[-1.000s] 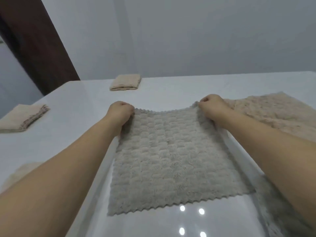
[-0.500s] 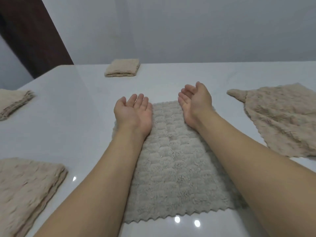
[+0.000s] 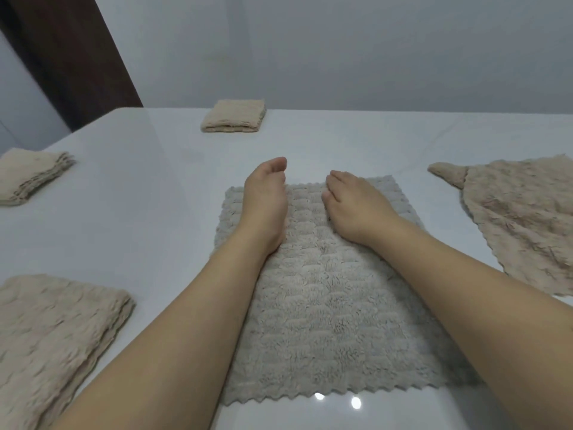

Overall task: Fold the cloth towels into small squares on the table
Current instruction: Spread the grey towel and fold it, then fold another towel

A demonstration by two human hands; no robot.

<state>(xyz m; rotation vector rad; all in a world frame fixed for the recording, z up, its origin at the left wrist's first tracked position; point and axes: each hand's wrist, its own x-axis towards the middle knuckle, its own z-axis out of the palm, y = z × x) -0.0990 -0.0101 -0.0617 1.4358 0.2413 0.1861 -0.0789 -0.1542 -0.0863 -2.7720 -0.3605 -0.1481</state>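
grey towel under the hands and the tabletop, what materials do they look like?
Grey towel: looks like plush microfiber or coral fleece, with fuzzy pile in a woven-look relief and a zigzag-cut edge; the fibre itself can't be confirmed. Table: smooth, glossy white surface that mirrors ceiling lights near the front edge; probably lacquer, laminate or glass.

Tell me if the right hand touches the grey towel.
Touching: the head view shows the right hand lying palm down, flat on the grey towel.

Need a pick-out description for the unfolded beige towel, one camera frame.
On the white table, look at the right edge, beside the grey towel under both hands. The beige towel lies there spread flat, one corner rolled; the other beige ones are folded squares.
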